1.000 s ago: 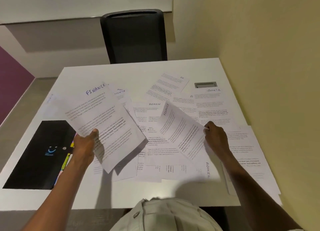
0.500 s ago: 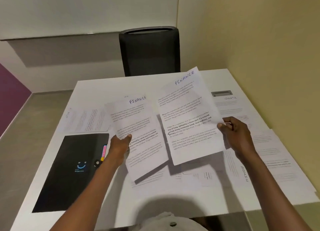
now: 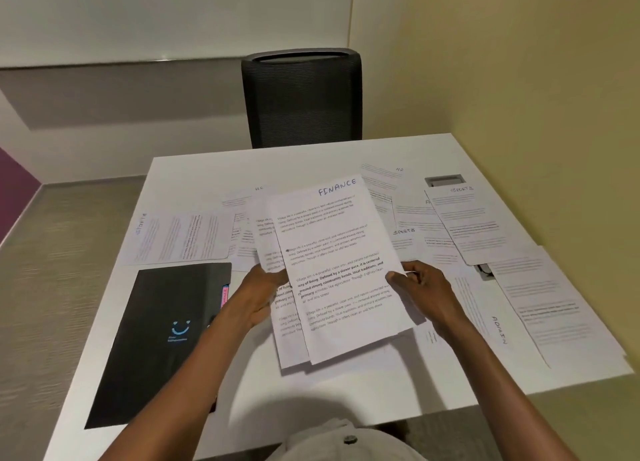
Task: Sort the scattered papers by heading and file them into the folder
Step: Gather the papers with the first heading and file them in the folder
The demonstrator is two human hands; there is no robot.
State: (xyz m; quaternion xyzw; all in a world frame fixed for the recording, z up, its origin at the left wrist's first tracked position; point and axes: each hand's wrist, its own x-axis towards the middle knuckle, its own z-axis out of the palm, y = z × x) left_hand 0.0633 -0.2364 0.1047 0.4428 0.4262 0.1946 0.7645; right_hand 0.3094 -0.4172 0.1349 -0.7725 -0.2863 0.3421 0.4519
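Observation:
Two sheets headed FINANCE (image 3: 341, 256) overlap in the air above the white table (image 3: 346, 384), the right one lying on top of the left. My left hand (image 3: 258, 296) grips the lower sheet at its left edge. My right hand (image 3: 420, 287) pinches the top sheet at its right edge. A closed black folder (image 3: 162, 339) with a blue smile logo and coloured tabs lies flat at the front left. Several other papers lie scattered: two headed SPORTS (image 3: 467, 221), one headed ADMIN (image 3: 485, 318) at the right, one sideways sheet (image 3: 180, 237) behind the folder.
A black mesh chair (image 3: 301, 97) stands behind the table's far edge. A yellow wall (image 3: 536, 80) runs close along the table's right side. A grey cable hatch (image 3: 445, 180) sits in the tabletop at the back right, partly under a sheet.
My right hand lifted a FINANCE sheet from the scattered pile and brought it leftward onto the FINANCE sheet in my left hand. The two sheets, side by side before, now overlap.

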